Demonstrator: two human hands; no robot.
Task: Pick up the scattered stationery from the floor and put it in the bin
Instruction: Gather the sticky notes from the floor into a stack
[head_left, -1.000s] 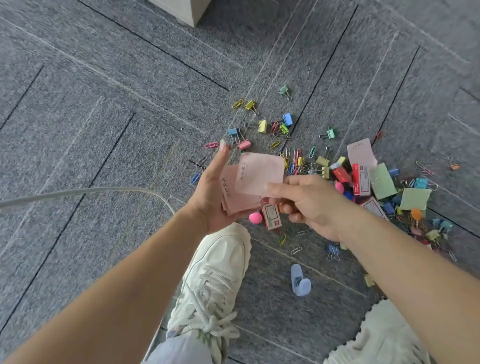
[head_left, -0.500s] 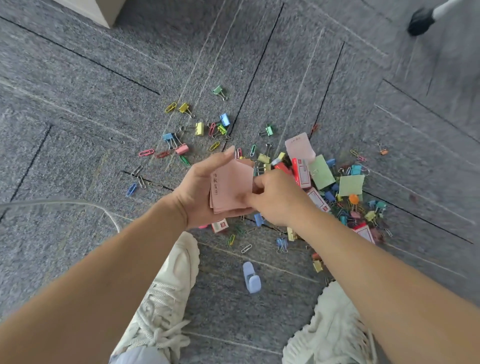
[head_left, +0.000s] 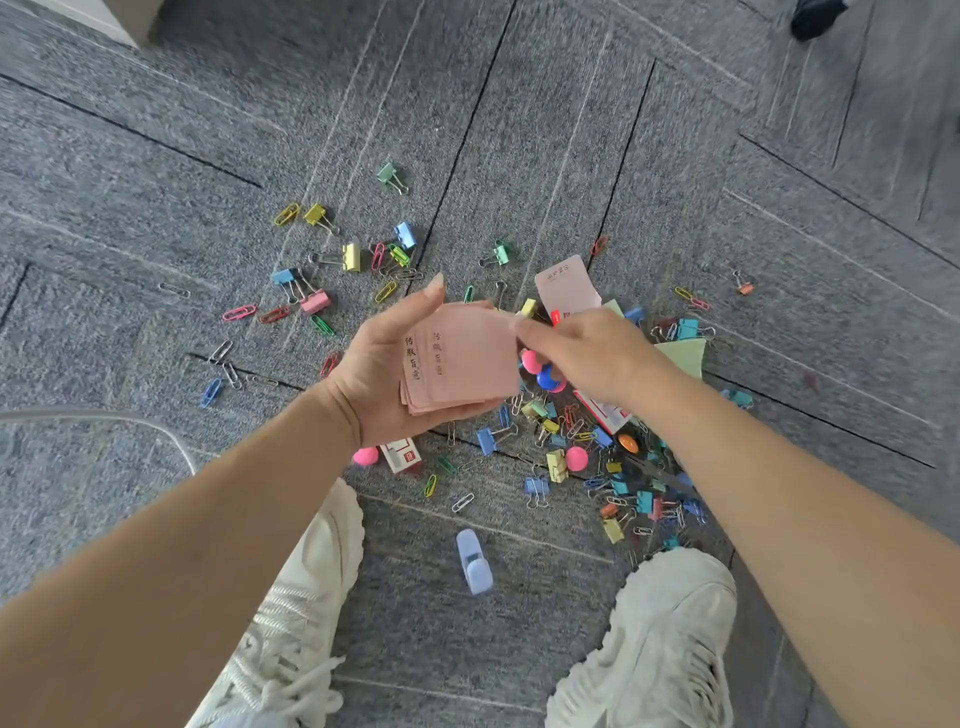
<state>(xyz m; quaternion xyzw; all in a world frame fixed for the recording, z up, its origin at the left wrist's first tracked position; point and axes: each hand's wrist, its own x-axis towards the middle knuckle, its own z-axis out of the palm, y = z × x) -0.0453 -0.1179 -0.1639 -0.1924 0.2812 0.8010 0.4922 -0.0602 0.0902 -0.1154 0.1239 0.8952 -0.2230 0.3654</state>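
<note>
Head view: the left hand (head_left: 384, 369) holds a stack of pink notes (head_left: 462, 358) in its curled palm, above the floor (head_left: 156, 260). The right hand (head_left: 587, 353), fingers bent, touches the stack's right edge; it is blurred, so I cannot tell if it pinches.

Pink notes (head_left: 462, 358) in my left hand (head_left: 379, 369): thin matt paper, smooth, dark print. Carpet (head_left: 519, 130) under the grip: rough grey woven cloth, matt. Binder clips (head_left: 352, 257) beyond the grip: painted metal w/ bare shiny wire handles. Round pin (head_left: 365, 456) just below the grip: glossy pink plastic. Shoes (head_left: 670, 623) nearer me: off-white knit cloth, matt.
</note>
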